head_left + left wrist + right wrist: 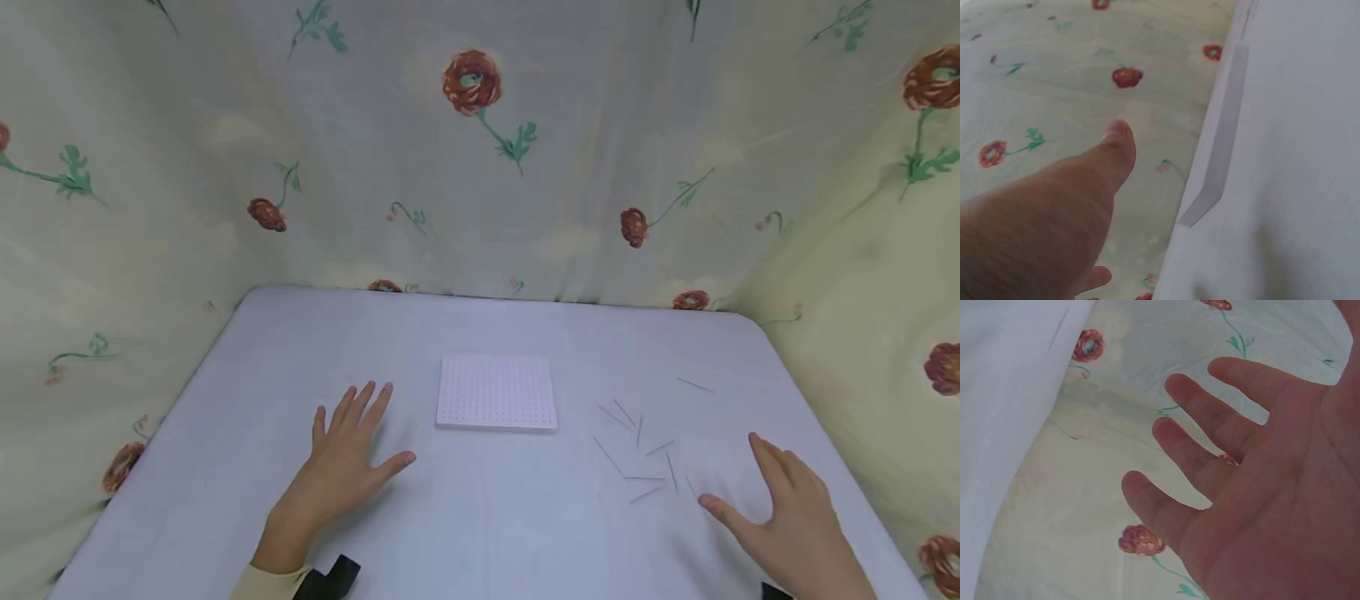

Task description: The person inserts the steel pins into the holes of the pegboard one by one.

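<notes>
Right hand [798, 521] is cut off by the frame edge.

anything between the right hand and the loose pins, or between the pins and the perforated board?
Nothing visible. The right hand hovers open just right of the scattered pins, with only bare table between. From the pins to the white perforated board the surface is also bare. The left hand lies on the board's far side.

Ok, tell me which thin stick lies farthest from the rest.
The stick nearest the table's far right corner. It lies alone, beyond the cluster scattered between the board and the right hand.
</notes>
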The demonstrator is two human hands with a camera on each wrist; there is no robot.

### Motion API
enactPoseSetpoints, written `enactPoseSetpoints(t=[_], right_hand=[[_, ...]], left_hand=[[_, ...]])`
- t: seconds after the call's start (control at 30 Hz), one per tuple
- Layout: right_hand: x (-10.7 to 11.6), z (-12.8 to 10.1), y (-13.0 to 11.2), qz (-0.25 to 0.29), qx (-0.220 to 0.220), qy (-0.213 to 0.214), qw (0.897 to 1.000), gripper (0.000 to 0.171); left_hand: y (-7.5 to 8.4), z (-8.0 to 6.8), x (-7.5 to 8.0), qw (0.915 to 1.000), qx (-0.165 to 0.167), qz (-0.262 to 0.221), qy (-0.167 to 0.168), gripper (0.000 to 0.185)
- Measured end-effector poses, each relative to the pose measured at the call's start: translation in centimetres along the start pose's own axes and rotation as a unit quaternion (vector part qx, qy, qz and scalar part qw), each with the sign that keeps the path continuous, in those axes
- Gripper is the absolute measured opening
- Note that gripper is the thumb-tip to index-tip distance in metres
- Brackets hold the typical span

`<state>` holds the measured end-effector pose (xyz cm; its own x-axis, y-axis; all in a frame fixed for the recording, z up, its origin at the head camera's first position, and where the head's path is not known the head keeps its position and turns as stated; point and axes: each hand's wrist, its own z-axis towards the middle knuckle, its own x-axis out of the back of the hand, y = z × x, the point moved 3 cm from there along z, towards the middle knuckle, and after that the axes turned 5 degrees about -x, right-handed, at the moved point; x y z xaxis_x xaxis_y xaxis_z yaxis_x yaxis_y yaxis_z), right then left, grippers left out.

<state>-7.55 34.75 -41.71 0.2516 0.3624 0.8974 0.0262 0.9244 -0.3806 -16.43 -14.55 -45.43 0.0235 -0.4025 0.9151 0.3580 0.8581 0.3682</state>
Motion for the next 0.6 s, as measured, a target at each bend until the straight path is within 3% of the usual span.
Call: enactPoseSetpoints(t=[0.17, 0.37, 0.6], right_hand=[[0.2, -0.5, -0.1, 0.008, -0.021, 0.012, 1.0, 0.098], [0.1, -1.0, 0.3, -0.016, -0.096, -0.005, 0.995, 0.092], [0.0, -1.7, 0.7, 0.011, -0.09, 0.087, 0.992, 0.075]], left_hand=[[0.6, 0.9, -1.5, 1.0, -0.008, -0.005, 0.003, 0.094], [0.8, 2.4, -3.4, 1.0, -0.006, 0.001, -0.007, 0.097], [0.9, 5.0, -5.5, 0.9999, -0.001, -0.002, -0.01, 0.098]])
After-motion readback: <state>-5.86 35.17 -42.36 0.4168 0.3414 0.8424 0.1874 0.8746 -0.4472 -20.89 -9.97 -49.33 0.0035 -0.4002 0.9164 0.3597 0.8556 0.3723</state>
